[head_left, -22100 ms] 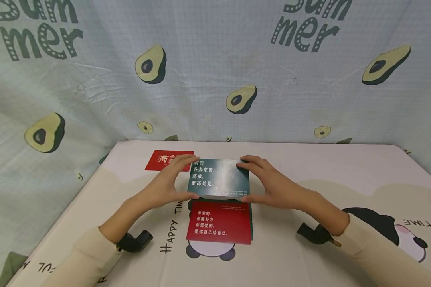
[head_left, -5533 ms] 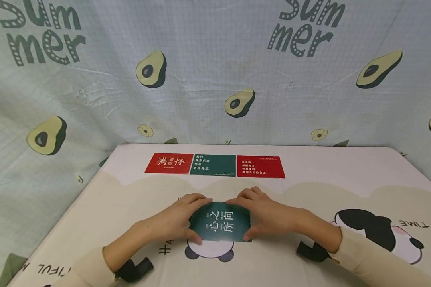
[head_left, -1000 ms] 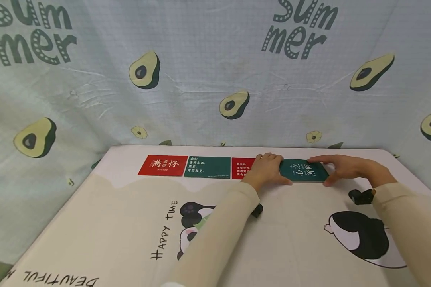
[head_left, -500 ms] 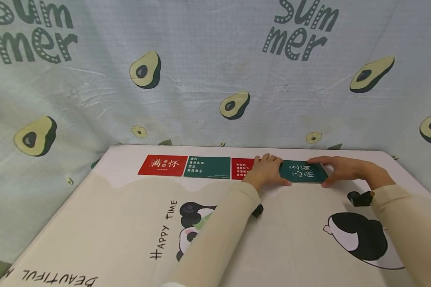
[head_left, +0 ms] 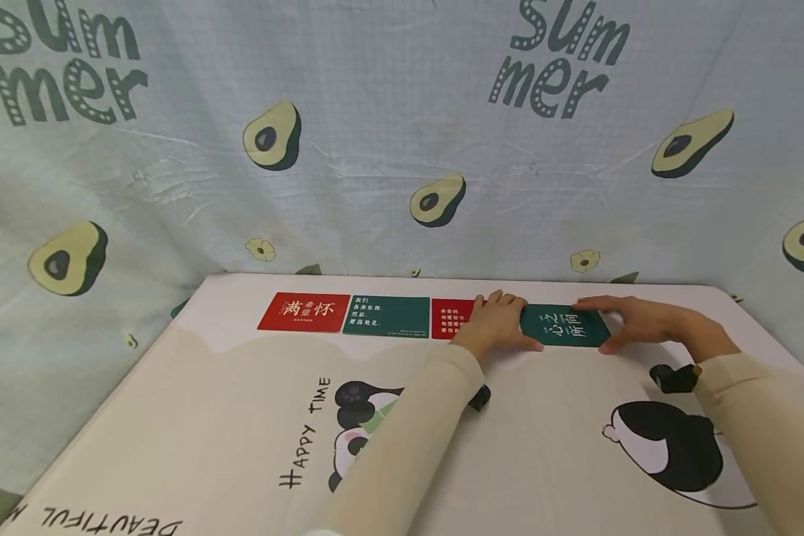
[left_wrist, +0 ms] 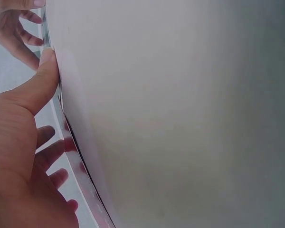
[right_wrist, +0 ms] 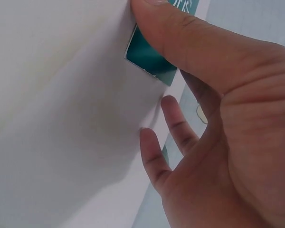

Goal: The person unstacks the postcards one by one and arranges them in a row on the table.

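A dark green card (head_left: 554, 327) with white writing lies at the right end of a row near the table's back edge. My left hand (head_left: 496, 324) holds its left end, thumb at the front edge and fingers toward the back. At the other end, my right hand (head_left: 646, 324) spans it between index finger and thumb; in the right wrist view the thumb lies along the green corner (right_wrist: 149, 59). Left of it in the row come a red card (head_left: 445, 320), partly hidden under my left hand, another green card (head_left: 388, 307) and a red card (head_left: 284, 320).
The table (head_left: 194, 417) wears a beige cover printed with pandas and lettering. Behind it hangs a pale curtain (head_left: 355, 223) with avocado prints, close to the back edge. A black wrist camera (head_left: 674, 378) sits below the right hand.
From a held stack, cards have been laid out in a row. The green card moved from front centre to the row's right end, both hands with it. Over the last second, hands and card barely moved.
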Demonstrator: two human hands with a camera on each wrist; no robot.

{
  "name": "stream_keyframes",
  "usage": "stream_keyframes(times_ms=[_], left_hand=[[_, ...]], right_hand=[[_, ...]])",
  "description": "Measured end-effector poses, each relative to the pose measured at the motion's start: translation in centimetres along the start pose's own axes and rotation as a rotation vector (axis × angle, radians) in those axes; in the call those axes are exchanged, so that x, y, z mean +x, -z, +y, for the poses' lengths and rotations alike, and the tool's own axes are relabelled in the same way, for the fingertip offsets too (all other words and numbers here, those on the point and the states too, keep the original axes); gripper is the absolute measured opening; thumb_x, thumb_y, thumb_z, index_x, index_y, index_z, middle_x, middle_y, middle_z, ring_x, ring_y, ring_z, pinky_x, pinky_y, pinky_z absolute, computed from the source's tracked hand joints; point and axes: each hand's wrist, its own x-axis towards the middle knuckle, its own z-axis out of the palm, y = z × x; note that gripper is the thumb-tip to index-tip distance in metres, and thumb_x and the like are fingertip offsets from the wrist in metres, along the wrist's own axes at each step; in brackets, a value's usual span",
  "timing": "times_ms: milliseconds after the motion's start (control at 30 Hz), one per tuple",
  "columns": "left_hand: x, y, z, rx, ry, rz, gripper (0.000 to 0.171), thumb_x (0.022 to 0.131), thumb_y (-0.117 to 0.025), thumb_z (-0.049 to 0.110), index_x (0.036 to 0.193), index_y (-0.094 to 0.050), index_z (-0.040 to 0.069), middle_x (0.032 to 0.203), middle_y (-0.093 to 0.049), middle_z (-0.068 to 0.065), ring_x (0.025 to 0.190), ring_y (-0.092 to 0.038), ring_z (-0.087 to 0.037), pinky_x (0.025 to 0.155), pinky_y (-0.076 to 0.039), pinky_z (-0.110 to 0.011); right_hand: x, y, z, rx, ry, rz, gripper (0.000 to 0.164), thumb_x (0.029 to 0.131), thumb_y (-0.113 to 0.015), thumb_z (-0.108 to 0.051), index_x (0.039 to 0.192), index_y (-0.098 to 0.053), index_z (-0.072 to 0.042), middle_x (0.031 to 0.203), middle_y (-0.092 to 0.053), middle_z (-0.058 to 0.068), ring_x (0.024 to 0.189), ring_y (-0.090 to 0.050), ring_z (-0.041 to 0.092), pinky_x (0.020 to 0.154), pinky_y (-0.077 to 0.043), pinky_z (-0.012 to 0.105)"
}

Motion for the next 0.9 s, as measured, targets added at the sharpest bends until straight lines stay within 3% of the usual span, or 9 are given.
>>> stream_keyframes(times_ms=[267, 500, 667, 900], left_hand=[[0.1, -0.2, 0.4, -0.035, -0.032, 0.029, 0.085, 0.075, -0.067, 0.061, 0.147, -0.037, 0.026, 0.148, -0.037, 0.007, 0.139, -0.023, -0.016, 0.113, -0.02, -0.04], [-0.7, 0.5, 1.1, -0.152, -0.048, 0.089, 0.078, 0.081, -0.066, 0.055, 0.146, -0.038, 0.023, 0.15, -0.035, 0.005, 0.137, -0.029, -0.015, 0.109, -0.03, -0.036], [-3.1, 2.4, -0.7, -0.198, -0.068, 0.146, 0.074, 0.083, -0.069, 0.049, 0.145, -0.041, 0.02, 0.148, -0.038, 0.002, 0.134, -0.034, -0.017, 0.105, -0.036, -0.037], [-8.9, 5.0, -5.0, -0.201, -0.136, 0.213, 0.072, 0.085, -0.069, 0.043, 0.145, -0.041, 0.013, 0.148, -0.038, -0.006, 0.135, -0.034, -0.022, 0.106, -0.035, -0.044]], right_hand=[[-0.2, 0.2, 0.4, -0.045, 0.036, 0.036, 0.082, 0.075, -0.08, -0.033, 0.144, -0.041, -0.011, 0.149, -0.027, 0.026, 0.13, -0.022, 0.055, 0.094, -0.023, 0.076], [-1.3, 0.3, 0.3, -0.083, 0.023, 0.08, 0.085, 0.079, -0.076, -0.039, 0.147, -0.035, -0.008, 0.144, -0.032, 0.031, 0.124, -0.036, 0.054, 0.089, -0.032, 0.074], [-2.1, 0.1, -0.5, -0.138, 0.051, 0.158, 0.08, 0.084, -0.071, -0.042, 0.145, -0.035, -0.003, 0.146, -0.029, 0.03, 0.129, -0.028, 0.054, 0.094, -0.029, 0.073], [-4.3, -0.3, -1.7, -0.218, 0.083, 0.282, 0.073, 0.089, -0.067, -0.039, 0.144, -0.037, -0.002, 0.146, -0.031, 0.029, 0.128, -0.031, 0.053, 0.093, -0.029, 0.073]])
